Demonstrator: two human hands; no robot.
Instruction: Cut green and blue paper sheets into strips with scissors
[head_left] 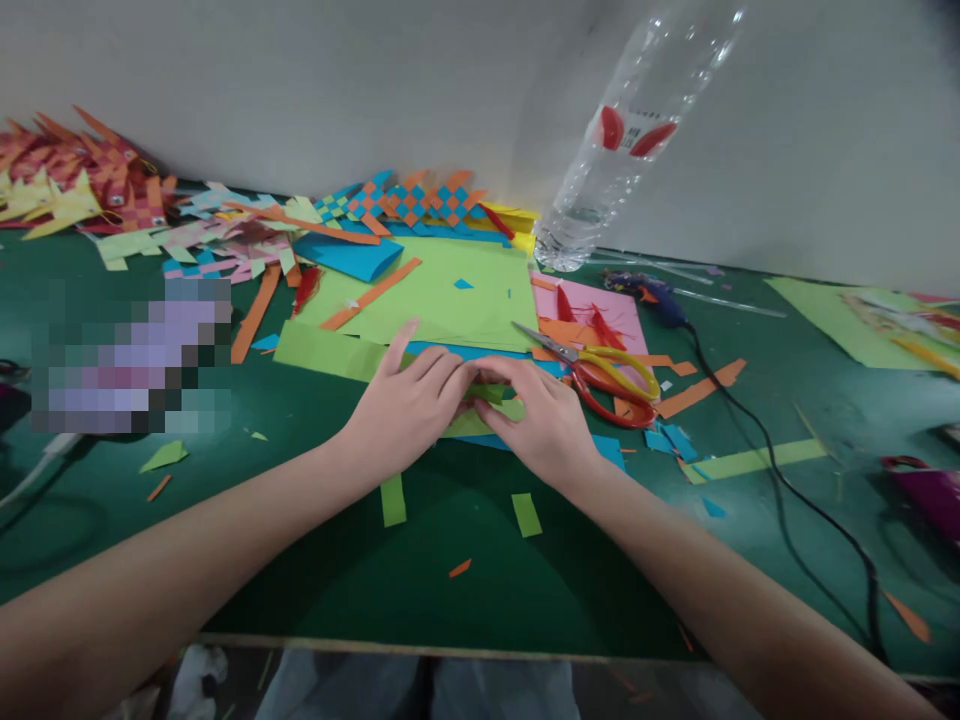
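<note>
My left hand (409,405) and my right hand (547,420) meet over the middle of the table. Pinched between the fingertips of both hands is a green paper strip (511,409), partly hidden by the fingers. The left index finger sticks up while the other left fingers curl in. Behind the hands lie large light green paper sheets (442,280) with a blue edge beneath. Scissors (571,354) with red and yellow handles rest just beyond my right hand, blades pointing left. Two short green paper pieces (526,514) lie nearer me.
A clear plastic bottle (622,130) stands against the wall. The glue gun (649,295) trails a black cord. Woven paper fish (420,200) and paper strips line the back. At left is a pixelated phone-like object (135,360) with a white cable. Orange and blue scraps are scattered around.
</note>
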